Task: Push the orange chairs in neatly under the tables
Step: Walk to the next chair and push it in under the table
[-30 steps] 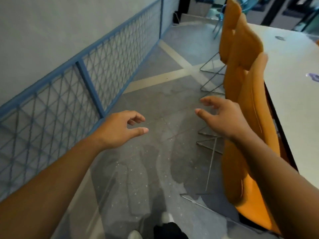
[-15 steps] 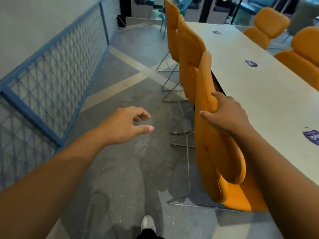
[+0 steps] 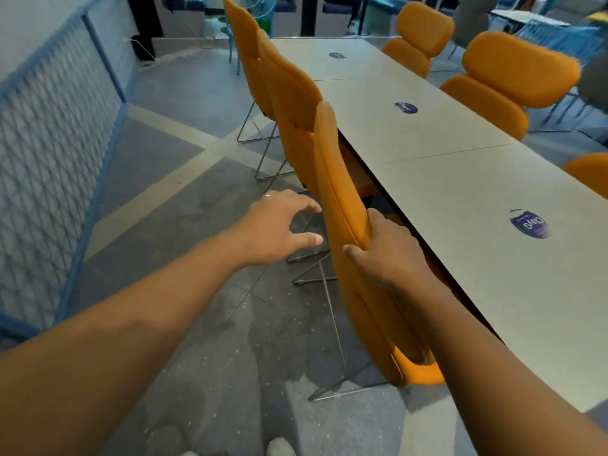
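A long pale table (image 3: 444,179) runs away from me on the right. The nearest orange chair (image 3: 339,199) stands on a wire frame, its back close against the table's edge. My right hand (image 3: 385,255) is shut on the edge of that chair's back, thumb on the outer face. My left hand (image 3: 279,225) hovers open just left of the backrest, fingers spread, not touching it. Two more orange chairs (image 3: 289,93) stand in line beyond, backs near the table edge.
Several orange chairs (image 3: 506,77) line the table's far side. A blue mesh railing (image 3: 56,133) runs along the left wall, with grey floor (image 3: 184,179) between it and the chairs. Round purple stickers (image 3: 528,224) lie on the tabletop. My shoe tips show at the bottom.
My right hand reached the nearest chair's back and closed on its edge. My left hand moved right, close to the backrest. The view swung right over the table.
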A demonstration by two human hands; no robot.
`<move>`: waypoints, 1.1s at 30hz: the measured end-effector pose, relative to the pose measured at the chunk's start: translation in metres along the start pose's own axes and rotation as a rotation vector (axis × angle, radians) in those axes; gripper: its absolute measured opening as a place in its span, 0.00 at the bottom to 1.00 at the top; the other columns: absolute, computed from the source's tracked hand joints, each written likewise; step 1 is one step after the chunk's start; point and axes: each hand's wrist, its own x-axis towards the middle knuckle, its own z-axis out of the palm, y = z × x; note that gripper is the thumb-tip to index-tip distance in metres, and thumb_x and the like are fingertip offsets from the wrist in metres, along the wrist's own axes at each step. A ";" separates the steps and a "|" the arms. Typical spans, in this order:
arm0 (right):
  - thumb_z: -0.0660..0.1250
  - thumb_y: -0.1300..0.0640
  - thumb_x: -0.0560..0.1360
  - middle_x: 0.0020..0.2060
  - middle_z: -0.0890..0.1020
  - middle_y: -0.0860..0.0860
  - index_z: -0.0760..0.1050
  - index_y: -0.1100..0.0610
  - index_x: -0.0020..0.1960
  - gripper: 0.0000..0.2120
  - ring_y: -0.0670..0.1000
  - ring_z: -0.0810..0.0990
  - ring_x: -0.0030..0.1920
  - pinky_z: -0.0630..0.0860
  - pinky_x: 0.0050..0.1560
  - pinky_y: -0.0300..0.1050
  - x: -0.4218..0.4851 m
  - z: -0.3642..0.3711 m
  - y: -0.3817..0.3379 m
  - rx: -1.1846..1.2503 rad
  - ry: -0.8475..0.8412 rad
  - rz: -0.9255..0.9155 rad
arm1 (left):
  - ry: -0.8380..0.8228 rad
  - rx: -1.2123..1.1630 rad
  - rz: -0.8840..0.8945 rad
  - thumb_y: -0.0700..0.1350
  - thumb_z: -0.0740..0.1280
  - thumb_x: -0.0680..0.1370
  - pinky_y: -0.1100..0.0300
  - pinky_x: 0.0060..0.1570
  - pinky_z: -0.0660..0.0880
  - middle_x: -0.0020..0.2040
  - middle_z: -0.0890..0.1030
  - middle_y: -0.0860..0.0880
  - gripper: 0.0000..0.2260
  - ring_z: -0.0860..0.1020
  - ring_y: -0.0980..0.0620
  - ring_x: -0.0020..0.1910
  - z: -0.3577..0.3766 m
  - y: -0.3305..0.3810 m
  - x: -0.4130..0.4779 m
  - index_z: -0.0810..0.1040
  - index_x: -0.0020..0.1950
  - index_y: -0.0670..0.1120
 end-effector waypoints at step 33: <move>0.65 0.25 0.69 0.42 0.77 0.45 0.69 0.44 0.52 0.26 0.48 0.76 0.40 0.71 0.39 0.45 -0.013 0.015 -0.040 -0.224 0.191 0.533 | -0.358 0.333 0.560 0.64 0.71 0.68 0.38 0.73 0.46 0.77 0.57 0.54 0.40 0.47 0.47 0.78 -0.009 -0.035 0.161 0.57 0.75 0.62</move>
